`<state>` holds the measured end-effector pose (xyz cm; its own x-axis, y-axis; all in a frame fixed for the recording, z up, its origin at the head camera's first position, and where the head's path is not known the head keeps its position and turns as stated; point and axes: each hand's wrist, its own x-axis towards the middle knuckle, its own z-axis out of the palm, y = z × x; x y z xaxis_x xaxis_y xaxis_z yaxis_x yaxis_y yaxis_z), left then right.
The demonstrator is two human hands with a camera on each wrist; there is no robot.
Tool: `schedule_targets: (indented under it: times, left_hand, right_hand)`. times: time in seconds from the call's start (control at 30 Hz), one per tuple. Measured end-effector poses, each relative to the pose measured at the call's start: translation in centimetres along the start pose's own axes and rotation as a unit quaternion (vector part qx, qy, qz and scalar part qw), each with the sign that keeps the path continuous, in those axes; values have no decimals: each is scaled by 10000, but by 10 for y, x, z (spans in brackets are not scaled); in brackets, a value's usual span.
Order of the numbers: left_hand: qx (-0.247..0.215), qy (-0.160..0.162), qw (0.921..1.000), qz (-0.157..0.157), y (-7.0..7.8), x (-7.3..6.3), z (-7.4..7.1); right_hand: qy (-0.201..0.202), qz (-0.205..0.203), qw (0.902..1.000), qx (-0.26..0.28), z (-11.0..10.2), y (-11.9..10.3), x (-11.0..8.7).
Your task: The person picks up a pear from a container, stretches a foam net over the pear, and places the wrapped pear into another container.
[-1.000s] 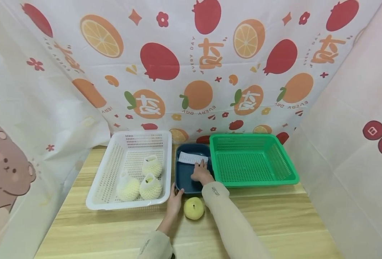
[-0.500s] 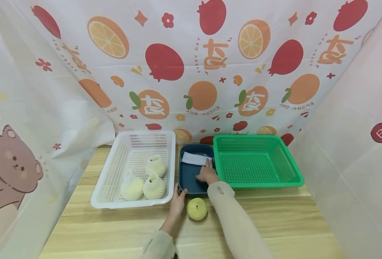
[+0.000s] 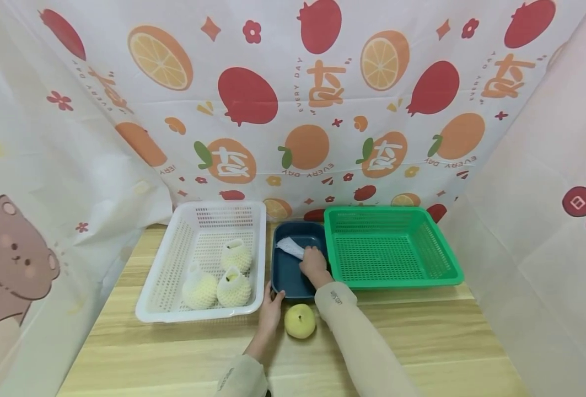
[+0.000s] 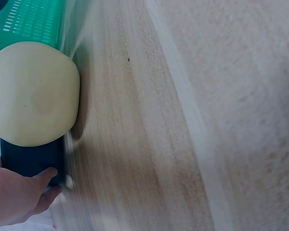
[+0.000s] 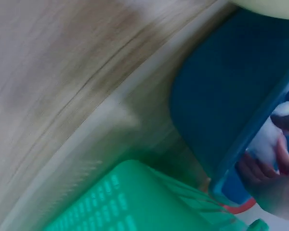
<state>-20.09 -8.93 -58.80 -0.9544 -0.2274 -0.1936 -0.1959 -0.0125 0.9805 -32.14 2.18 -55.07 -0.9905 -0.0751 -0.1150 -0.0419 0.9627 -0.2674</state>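
Note:
A white foam fruit net [image 3: 290,247] slants inside the dark blue tray [image 3: 286,278]. My right hand [image 3: 315,263] pinches the net's right end, which is partly hidden under the fingers; the right wrist view also catches fingers on the white foam net [image 5: 265,142]. At the tray's front-left corner my left hand [image 3: 270,311] grips the rim, thumb on the near side. A round yellow pear [image 3: 300,321], stem up, sits bare on the table just in front of the tray. It fills much of the left edge of the left wrist view.
On the left, a white basket [image 3: 146,286] holds three yellow fruits in foam nets [image 3: 234,288]. Against the tray's right side stands a green basket [image 3: 394,284]. A printed curtain [image 3: 253,132] hangs behind the wooden table [image 3: 173,358].
The net lay flat across the tray under my right fingertips; now those fingers have closed on its right end, and it is bunched and slanted. My left hand stays at the corner.

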Motion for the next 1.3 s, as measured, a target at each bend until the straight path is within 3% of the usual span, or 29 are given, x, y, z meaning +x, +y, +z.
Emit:
schedule_targets:
  times: [0.13,0.37,0.53,0.77,1.0,1.13,1.3]
  left_hand:
    - [110,-82,9997,-181,5,0,-2]
    - [219,-77,9995,-232,7,-1,-6]
    - [275,-110,9993,-215,5,1,-6]
    - [305,-46,9995,-66,8,-1,-5]
    - [383,30,9993,-9,10,-3,-1]
    - [379,82,9992,118,12,-6,-1]
    - [711,309,9964,335,11,-10,1]
  right_hand:
    - [462,199,9960,736,-2,-7,0]
    - [319,341,9926,1121,-11,-16,-11]
    - [523,424,9807,1835,-12,-15,-20]
    - [618,644,9541,2860,-17,-12,-39]
    - [607,475,9283,3638,-20,-1,-56]
    - [475,436,9052,4201,-18,6,-65]
    - [373,368,8733,4843,-17,15,-78]
